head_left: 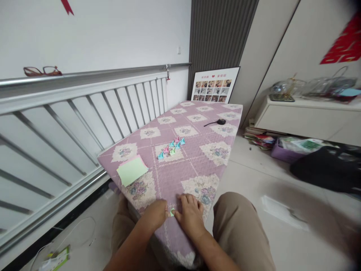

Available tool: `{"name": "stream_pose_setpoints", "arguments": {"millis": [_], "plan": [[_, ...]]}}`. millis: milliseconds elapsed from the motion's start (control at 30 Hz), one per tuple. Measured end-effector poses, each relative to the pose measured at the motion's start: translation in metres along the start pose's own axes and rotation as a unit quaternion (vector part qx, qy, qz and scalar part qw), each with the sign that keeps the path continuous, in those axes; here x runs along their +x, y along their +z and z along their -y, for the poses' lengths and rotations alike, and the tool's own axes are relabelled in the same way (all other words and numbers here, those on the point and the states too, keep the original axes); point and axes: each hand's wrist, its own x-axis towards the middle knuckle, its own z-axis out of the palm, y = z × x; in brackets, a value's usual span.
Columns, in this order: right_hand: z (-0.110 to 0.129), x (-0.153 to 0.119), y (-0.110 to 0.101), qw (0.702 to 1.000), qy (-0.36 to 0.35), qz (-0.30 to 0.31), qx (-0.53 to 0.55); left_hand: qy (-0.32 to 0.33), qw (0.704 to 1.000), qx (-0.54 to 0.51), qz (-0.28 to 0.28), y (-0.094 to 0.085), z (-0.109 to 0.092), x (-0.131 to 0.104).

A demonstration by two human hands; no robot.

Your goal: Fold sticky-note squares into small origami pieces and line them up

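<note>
A small piece of folded green paper lies on the cloth near the table's front end, between my two hands. My left hand is closed, its fingers curled at the paper's left edge. From the right, my right hand lies with its fingers stretched out on the cloth, and its thumb touches the paper. Farther up the table is a group of small folded paper pieces in blue, pink and green. Left of them rests a stack of coloured paper sheets, light green on top.
A floral purple cloth covers the narrow table. A black object with a strap lies towards its far end. A white radiator runs along the left; a white cabinet stands at right. My knees flank the table's near end.
</note>
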Motion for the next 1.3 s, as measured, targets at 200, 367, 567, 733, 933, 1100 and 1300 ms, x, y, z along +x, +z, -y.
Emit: {"name": "stream_pose_setpoints", "arguments": {"millis": [200,367,567,733,933,1100,1300], "plan": [[-0.009,-0.005,-0.007,0.996,-0.054,0.025,0.070,-0.006,0.998,-0.048,-0.045,0.009,0.001,-0.008],[-0.011,-0.007,-0.007,0.992,-0.078,0.058,0.076,0.013,0.991,-0.115,-0.069,0.015,0.005,-0.016],[-0.015,-0.006,-0.004,0.988,-0.113,0.062,0.080,0.007,0.985,-0.133,-0.114,0.023,-0.002,-0.014],[-0.020,-0.004,-0.010,0.981,-0.115,0.083,0.135,0.014,0.983,-0.119,-0.138,0.031,-0.007,-0.022],[-0.016,-0.003,-0.010,0.982,-0.142,0.086,0.093,0.032,0.985,-0.063,-0.160,0.034,-0.012,-0.031],[-0.015,0.004,-0.002,0.977,-0.183,0.093,0.056,0.030,0.991,-0.017,-0.130,0.034,-0.014,-0.026],[-0.018,0.012,-0.005,0.968,-0.206,0.109,0.096,0.043,0.985,-0.097,-0.134,0.031,-0.011,-0.026]]}}
